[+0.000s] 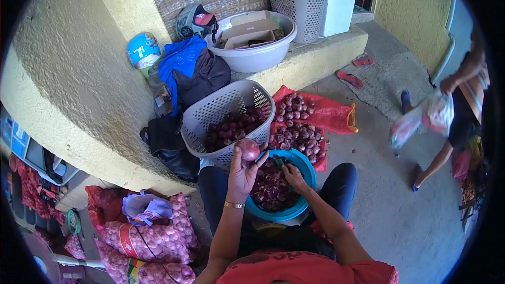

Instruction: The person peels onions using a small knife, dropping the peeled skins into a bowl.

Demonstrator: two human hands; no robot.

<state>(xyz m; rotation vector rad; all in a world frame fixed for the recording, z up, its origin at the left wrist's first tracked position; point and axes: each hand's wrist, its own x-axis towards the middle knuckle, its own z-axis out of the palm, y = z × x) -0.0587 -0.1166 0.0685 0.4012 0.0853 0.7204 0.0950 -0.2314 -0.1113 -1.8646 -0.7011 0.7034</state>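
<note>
My left hand, with a watch or bracelet at its wrist, holds up a red onion in its fingers. Closed around a small dark-green tool, my right hand is over the blue basin; the tool's kind is too small to make out. Loose purple onion skins fill much of the basin between my knees. Just beyond my left hand stands a grey perforated basket with red onions inside.
More onions lie on a red mesh sack. Full onion sacks are at lower left. A white tub and tall basket stand on the ledge. At right, a person carries a plastic bag.
</note>
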